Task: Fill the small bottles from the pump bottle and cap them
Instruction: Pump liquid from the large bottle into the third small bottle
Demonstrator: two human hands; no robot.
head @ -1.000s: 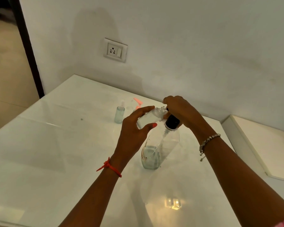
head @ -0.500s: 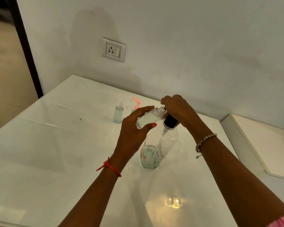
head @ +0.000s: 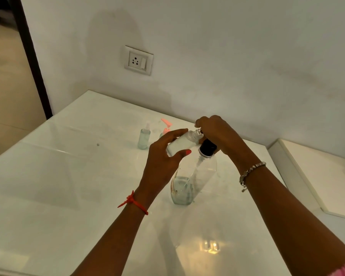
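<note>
A clear pump bottle [head: 191, 180] with a black collar stands mid-table, a little liquid at its bottom. My right hand [head: 219, 134] is closed over its pump head, which is hidden beneath the fingers. My left hand [head: 163, 156] holds a small clear bottle [head: 180, 145] tilted, its open neck up against the pump's spout. Farther back stand a small capped spray bottle [head: 144, 137] and a small bottle with a pink pump top [head: 165, 126], partly hidden behind my left fingers.
The glossy white table [head: 68, 186] meets a white wall carrying a socket plate [head: 138, 60]. A white shelf [head: 323, 176] adjoins on the right with a dark cable at its far edge. A dark door frame [head: 34, 62] stands left.
Both hands and the bottles keep nearly the same pose; the right hand has stayed pressed on the pump head, and the view has shifted slightly.
</note>
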